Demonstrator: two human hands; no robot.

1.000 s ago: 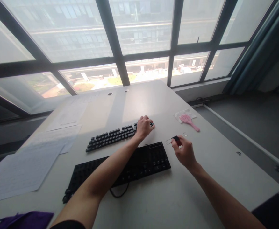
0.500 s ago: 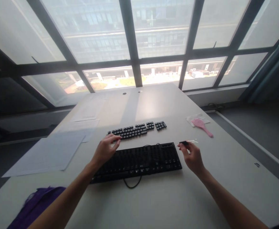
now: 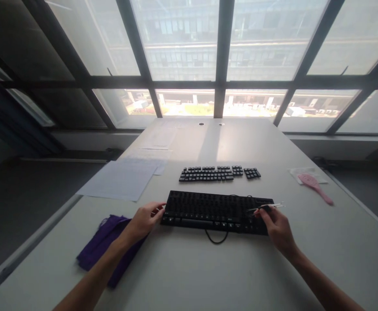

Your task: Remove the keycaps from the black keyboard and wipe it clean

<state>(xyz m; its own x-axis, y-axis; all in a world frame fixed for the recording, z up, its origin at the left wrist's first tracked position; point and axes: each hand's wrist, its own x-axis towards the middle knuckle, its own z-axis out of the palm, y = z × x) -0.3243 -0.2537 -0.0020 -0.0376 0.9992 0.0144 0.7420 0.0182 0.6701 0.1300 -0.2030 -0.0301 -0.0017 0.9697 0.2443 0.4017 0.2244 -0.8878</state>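
Note:
A black keyboard base (image 3: 205, 209) lies on the white table, its cable looping out at the front edge. Behind it, loose black keycaps (image 3: 206, 174) are laid out in rows like a keyboard layout. My left hand (image 3: 147, 219) is at the base's left end, fingers bent together; whether anything is between them is too small to tell. Over the base's right part, my right hand (image 3: 275, 222) is closed on a thin keycap puller (image 3: 275, 206) with a dark handle and pale wire ends.
White papers (image 3: 121, 179) lie at the left, with a folded purple cloth (image 3: 111, 242) nearer the front. At the right, a pink hairbrush (image 3: 315, 188) rests partly on a clear plastic bag (image 3: 294, 172). Windows stand beyond the table's far edge.
The view has turned left. My left hand has moved from the keycap rows to the base's left end. My right hand has moved from beside the base to over its right part.

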